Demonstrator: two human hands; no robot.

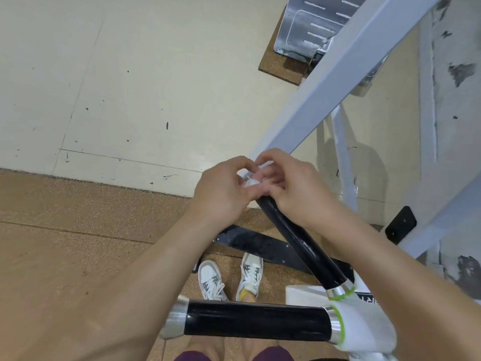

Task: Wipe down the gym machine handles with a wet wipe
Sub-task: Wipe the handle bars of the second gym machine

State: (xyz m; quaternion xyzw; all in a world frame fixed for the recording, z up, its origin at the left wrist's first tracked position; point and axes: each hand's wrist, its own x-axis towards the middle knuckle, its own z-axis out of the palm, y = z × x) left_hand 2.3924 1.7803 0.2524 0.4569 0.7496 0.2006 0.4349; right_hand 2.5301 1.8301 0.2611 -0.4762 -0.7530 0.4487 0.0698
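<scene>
White and crumpled, the small wet wipe [249,181] sat in the head view between the two hands, at the upper end of the slanted glossy black foam-covered handle [299,238]. Most of the wipe was hidden by fingers. The left hand [221,190] had its fingers curled inward and pinched one side of the wad. The right hand [291,186] was curled the same way on the other side, its heel lying against the top of the slanted handle. Neither hand gripped the handle itself. Nearer the camera a second, horizontal glossy black handle [257,319] ran between bright metal collars, with no hand on it.

Several things could have gone wrong from here, by my judgement. With both hands tugging on such a small wad, the wipe could tear or stay bunched, so only a narrow strip of it would meet the grip. A light two-sided pinch on wet material could also slip, dropping the wipe onto the speckled brown cork floor [78,230] beside the white trainers [230,278], where it would pick up grit. If the wipe stayed at the top end, the lower run of the slanted handle and all of the horizontal one would be missed. Whether either handle was already wet could not be told from the gloss.
</scene>
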